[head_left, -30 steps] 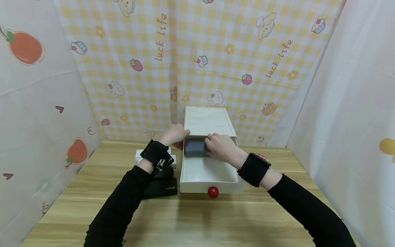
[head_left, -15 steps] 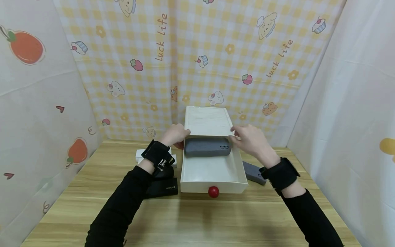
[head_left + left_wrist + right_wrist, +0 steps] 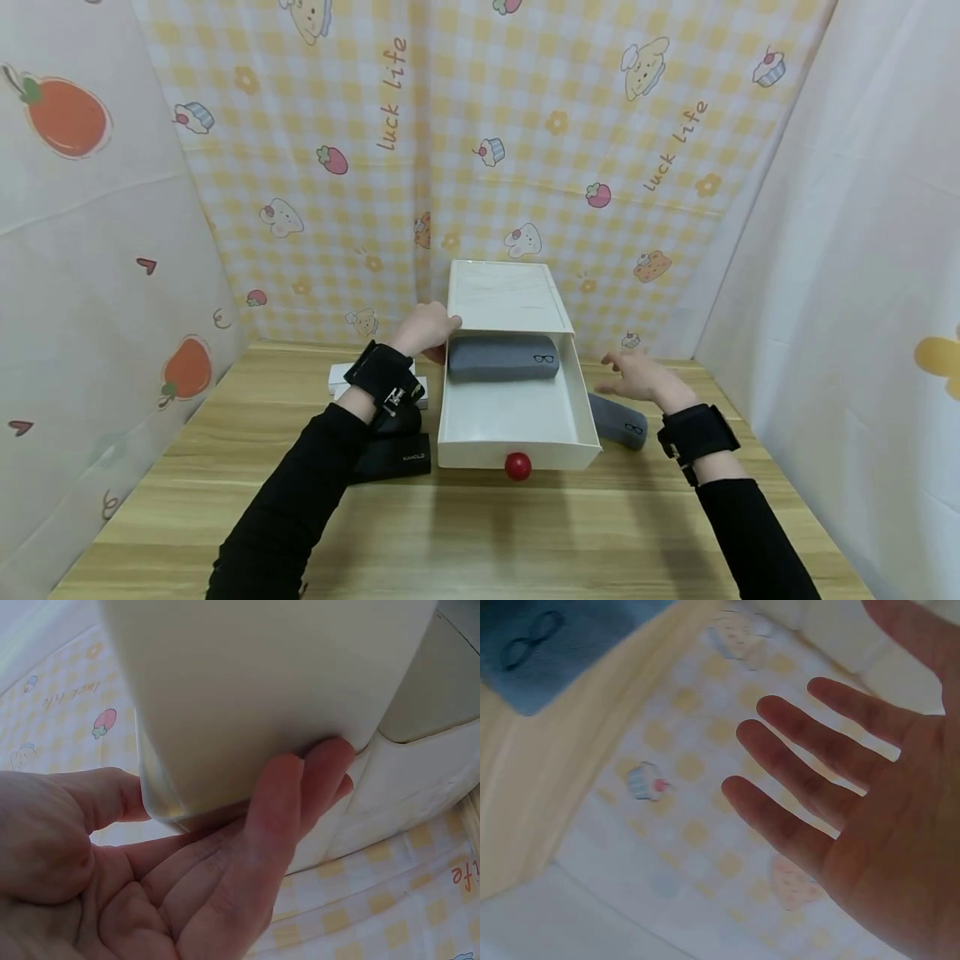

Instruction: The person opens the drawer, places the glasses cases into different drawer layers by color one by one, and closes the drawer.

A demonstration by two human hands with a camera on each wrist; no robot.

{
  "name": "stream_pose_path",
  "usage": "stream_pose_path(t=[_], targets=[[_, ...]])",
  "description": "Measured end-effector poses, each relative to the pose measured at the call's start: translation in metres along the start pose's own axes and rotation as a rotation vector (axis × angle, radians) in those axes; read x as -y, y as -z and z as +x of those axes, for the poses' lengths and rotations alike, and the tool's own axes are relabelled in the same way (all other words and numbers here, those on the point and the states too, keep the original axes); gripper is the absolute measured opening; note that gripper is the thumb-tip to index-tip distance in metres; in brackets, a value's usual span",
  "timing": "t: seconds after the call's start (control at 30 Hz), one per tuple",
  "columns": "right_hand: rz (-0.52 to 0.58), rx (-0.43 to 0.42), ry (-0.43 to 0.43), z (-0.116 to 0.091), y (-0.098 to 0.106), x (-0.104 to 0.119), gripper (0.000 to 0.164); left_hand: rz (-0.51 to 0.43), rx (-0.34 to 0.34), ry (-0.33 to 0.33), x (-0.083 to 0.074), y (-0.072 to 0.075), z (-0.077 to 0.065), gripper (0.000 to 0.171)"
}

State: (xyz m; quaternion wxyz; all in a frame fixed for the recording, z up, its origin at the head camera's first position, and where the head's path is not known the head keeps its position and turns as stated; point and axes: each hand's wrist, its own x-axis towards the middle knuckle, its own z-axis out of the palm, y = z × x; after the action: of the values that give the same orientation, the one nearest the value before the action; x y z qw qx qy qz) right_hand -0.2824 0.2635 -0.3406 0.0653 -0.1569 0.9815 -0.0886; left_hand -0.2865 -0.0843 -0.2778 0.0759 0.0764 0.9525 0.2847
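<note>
My left hand (image 3: 423, 329) holds the left front edge of a white drawer box (image 3: 510, 296). Its thumb and fingers wrap the box's corner (image 3: 247, 712) in the left wrist view. The drawer (image 3: 517, 417), with a red round knob (image 3: 517, 466), is pulled out toward me. Inside it, a grey glasses case (image 3: 495, 358) lies crosswise at the back, against the box opening. A second grey glasses case (image 3: 621, 423) lies on the table right of the drawer. My right hand (image 3: 637, 379) hovers just behind that case with fingers spread and nothing in them.
Left of the drawer lie a black case with pale lettering (image 3: 397, 458), a rounded black object (image 3: 399, 419) and white boxes (image 3: 339, 377), partly hidden by my left wrist. A checkered cloth (image 3: 495, 192) hangs close behind the box.
My right hand has left the glasses case in the drawer and moved right, past the drawer's side, toward the second case. The left hand stays on the box.
</note>
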Motion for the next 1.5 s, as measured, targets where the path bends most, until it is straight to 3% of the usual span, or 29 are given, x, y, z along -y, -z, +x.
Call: stream_pose_path(t=[0.1,0.23,0.47,0.83,1.13,1.5], targets=[[-0.011,0.088,-0.043,0.004,-0.021,-0.012,0.076,0.014,-0.006,-0.006,-0.001,0.000,0.000,0.043],[-0.056,0.096,-0.040,0.007,-0.046,-0.024,0.087,0.036,-0.019,-0.009,-0.002,-0.001,0.000,0.044],[-0.057,0.043,-0.026,0.007,-0.073,-0.032,0.081,0.020,-0.013,-0.018,-0.002,-0.003,0.000,0.041],[-0.030,0.004,-0.012,0.015,-0.082,-0.039,0.072,-0.001,-0.017,-0.017,-0.003,-0.005,0.001,0.042],[-0.039,-0.055,0.086,0.015,-0.070,-0.045,0.070,-0.010,-0.013,-0.009,-0.002,-0.005,0.003,0.040],[-0.121,-0.158,0.131,-0.005,-0.011,-0.036,0.067,-0.018,-0.006,0.013,-0.002,-0.003,0.003,0.040]])
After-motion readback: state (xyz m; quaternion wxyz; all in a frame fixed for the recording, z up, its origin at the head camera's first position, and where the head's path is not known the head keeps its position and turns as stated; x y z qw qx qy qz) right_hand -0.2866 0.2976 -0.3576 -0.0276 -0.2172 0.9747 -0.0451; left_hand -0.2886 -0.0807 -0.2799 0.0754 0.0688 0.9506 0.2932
